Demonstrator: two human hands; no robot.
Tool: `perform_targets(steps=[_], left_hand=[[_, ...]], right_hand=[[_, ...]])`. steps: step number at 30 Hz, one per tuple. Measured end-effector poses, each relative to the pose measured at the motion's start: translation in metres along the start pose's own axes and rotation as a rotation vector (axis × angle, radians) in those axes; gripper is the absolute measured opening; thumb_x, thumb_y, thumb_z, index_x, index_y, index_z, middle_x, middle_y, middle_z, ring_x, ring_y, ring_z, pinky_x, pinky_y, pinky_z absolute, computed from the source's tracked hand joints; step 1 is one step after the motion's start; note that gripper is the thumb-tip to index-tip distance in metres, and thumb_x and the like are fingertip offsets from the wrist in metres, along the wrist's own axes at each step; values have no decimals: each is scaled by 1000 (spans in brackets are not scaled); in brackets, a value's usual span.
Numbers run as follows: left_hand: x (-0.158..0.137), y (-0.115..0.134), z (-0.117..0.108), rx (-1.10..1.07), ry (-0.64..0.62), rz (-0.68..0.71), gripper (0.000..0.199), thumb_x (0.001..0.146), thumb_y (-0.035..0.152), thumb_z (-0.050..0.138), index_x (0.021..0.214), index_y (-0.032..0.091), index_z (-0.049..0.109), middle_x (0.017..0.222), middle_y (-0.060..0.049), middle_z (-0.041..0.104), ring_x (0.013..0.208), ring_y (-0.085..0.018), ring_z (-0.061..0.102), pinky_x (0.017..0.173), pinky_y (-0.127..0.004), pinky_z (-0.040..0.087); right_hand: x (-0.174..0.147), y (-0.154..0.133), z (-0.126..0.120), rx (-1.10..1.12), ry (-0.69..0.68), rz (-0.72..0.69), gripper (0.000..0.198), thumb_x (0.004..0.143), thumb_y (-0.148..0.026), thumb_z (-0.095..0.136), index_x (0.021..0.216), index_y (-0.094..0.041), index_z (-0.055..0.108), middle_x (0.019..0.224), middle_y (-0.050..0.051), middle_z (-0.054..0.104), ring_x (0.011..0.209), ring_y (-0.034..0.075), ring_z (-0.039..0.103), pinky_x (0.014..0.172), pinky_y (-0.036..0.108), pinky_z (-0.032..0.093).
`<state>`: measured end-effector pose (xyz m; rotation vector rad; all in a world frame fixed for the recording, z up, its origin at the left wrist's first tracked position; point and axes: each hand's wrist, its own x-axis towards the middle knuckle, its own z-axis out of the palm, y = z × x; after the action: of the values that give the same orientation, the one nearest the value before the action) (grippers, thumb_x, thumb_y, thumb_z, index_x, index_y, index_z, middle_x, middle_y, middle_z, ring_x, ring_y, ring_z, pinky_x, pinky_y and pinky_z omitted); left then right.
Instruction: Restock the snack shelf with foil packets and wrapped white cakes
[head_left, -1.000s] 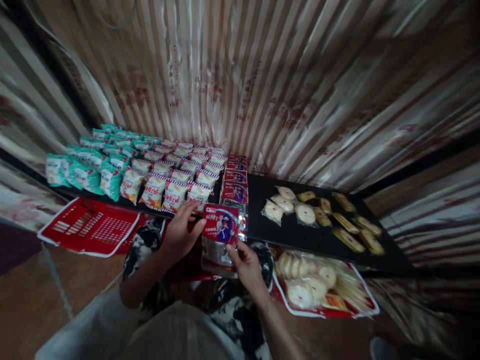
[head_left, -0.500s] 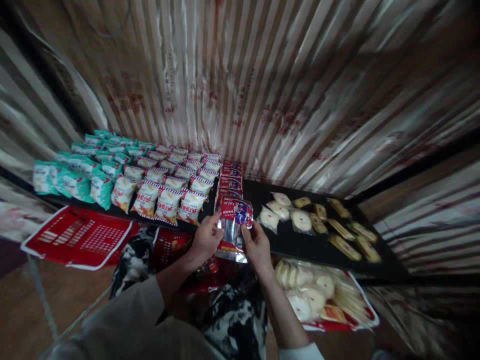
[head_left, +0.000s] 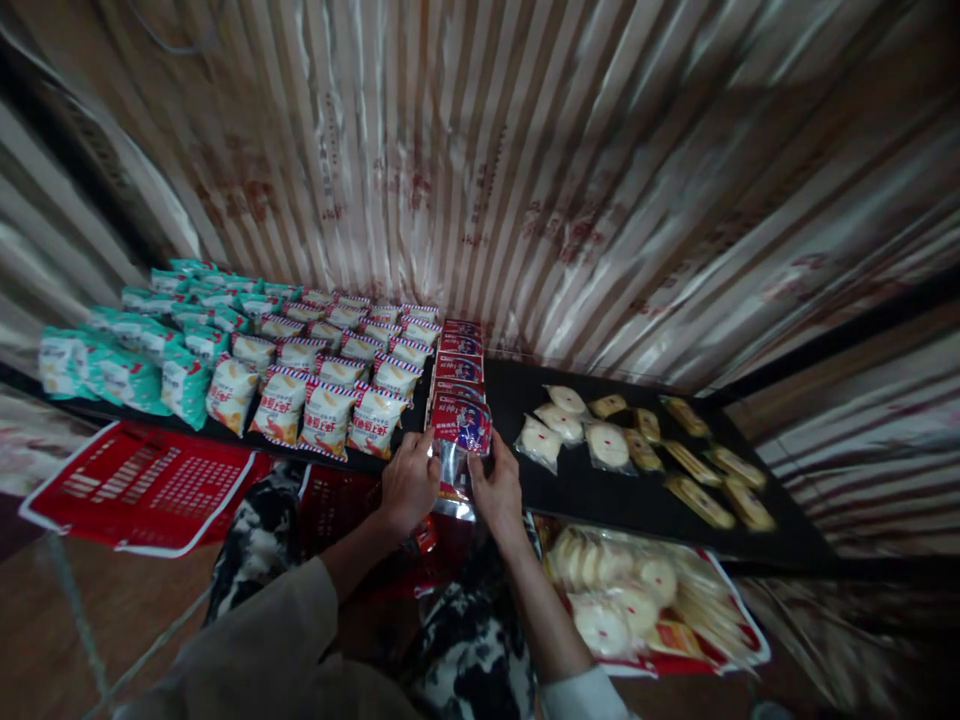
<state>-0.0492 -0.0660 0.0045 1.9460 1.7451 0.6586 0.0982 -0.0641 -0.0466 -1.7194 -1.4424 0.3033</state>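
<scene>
A red and silver snack packet (head_left: 455, 462) lies between my two hands at the front end of a row of similar red packets (head_left: 460, 350). My left hand (head_left: 412, 480) grips its left edge, fingers curled. On the other side my right hand (head_left: 498, 488) pinches the right edge, thumb on top. Left of the row stand several white and orange snack bags (head_left: 328, 415) with striped tops. Beyond them are several teal bags (head_left: 184, 383). The lower part of the held packet is clear or silvery.
Round white wrapped cakes (head_left: 608, 445) and yellow wrapped bars (head_left: 686, 462) lie on the black shelf (head_left: 570, 490) to the right. Below are a red bag (head_left: 142, 487) and a clear bag of round pieces (head_left: 622, 580). A striped plastic sheet (head_left: 480, 180) hangs behind.
Both hands have brought the packet slightly lower and closer onto the front of the red row. The view has shifted a little; the other goods stay in place.
</scene>
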Motion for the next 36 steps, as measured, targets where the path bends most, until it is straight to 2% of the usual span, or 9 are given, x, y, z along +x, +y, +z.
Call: perform_targets(steps=[4,8,10,14,17,21,31,36], left_hand=[[-2,1,4,-32,-1,-27,44,86,19,42,129,15,47,119,-10,53,105,-18,56,91,-26,45],[-2,1,7,-72,-24,-55,44,87,27,43,129,14,46,120,-11,51,106,-20,56,91,-28,46],[-2,2,7,-75,-36,-59,45,87,28,45,129,14,46,121,-11,51,106,-20,56,91,-28,46],[-1,4,6,-65,-33,-54,45,86,26,46,129,14,46,120,-11,50,109,-20,54,93,-28,44],[-1,5,5,-72,-43,-62,44,86,26,46,129,16,46,120,-10,50,109,-20,54,93,-29,44],[0,3,7,-87,-64,-93,44,85,27,46,128,16,47,119,-10,51,110,-20,54,93,-28,44],[1,-1,12,-99,-72,-115,43,85,27,47,127,18,48,121,-9,50,110,-18,54,93,-26,43],[0,-1,11,-148,-26,-99,45,85,27,46,129,18,45,121,-10,51,112,-18,53,96,-26,41]], right_hand=[[-1,-2,-2,-50,39,-53,59,86,-41,43,136,-11,39,129,19,52,119,30,47,96,50,41],[6,-18,-10,-165,70,-268,48,89,-34,41,133,-13,45,142,16,40,135,30,28,104,54,33],[13,-29,-13,-211,21,-377,41,90,-30,40,126,-16,53,144,13,39,138,28,21,105,53,32],[29,-43,-10,-279,-127,-496,38,93,-31,39,122,-17,58,142,11,43,139,27,20,106,49,34],[36,-44,-3,-372,-209,-480,41,94,-34,38,126,-16,56,141,14,43,139,29,22,105,49,34],[37,-40,3,-451,-250,-454,40,94,-34,39,128,-18,54,143,15,40,138,31,23,103,49,35],[34,-32,8,-355,-224,-431,40,92,-34,42,129,-22,53,143,12,41,135,30,30,102,49,36],[37,-33,6,-331,-191,-447,42,93,-35,40,131,-19,50,143,14,39,136,29,28,103,49,35]])
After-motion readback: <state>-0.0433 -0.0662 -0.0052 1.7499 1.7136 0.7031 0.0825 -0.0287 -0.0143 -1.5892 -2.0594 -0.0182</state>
